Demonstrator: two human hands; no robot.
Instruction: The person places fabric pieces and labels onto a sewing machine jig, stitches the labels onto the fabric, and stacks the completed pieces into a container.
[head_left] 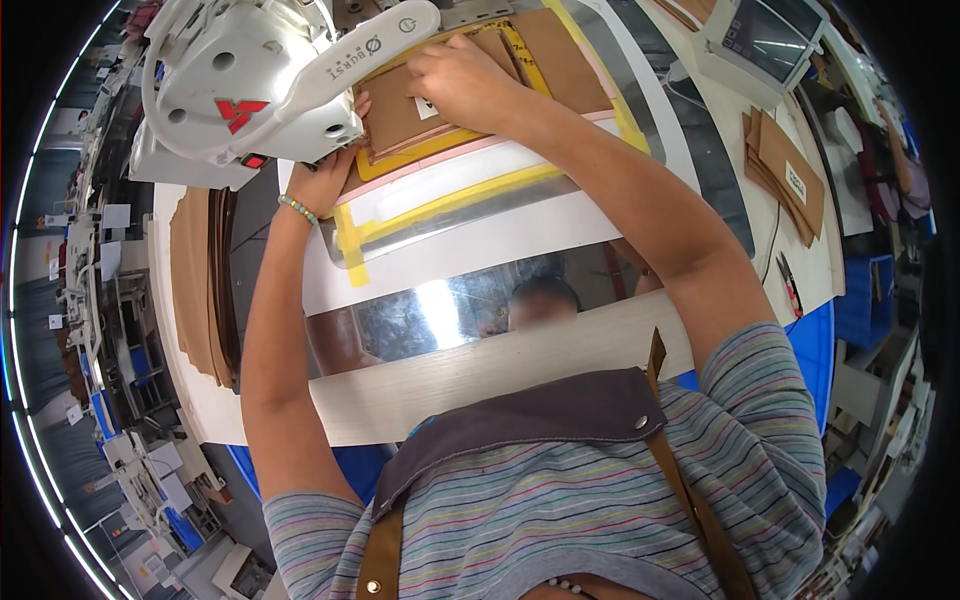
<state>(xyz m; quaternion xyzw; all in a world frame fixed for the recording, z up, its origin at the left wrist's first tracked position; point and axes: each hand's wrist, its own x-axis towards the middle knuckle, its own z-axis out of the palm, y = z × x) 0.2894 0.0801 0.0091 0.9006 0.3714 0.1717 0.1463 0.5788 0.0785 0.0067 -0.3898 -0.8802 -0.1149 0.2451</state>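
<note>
My left hand (325, 180), with a beaded bracelet at the wrist, reaches to the left edge of a brown flat panel (395, 125). The white machine head partly hides it; the fingers that show are apart. Over the panel my right hand (465, 85) is bent down, its fingertips drawn together beside a small white label (427, 108). Whatever those fingertips may hold is hidden. Beneath the panel lies a yellow-edged template (432, 152), with a pink strip along its near side. Yellow tape (460, 212) borders the white sheet in front.
A white sewing machine head (235, 75) with a long arm stands over the work's left side. Stacked brown panels (200, 285) lie at left, more brown pieces (785, 175) at right. Red-handled snips (790, 285) lie near the right edge. A control screen (770, 40) stands back right.
</note>
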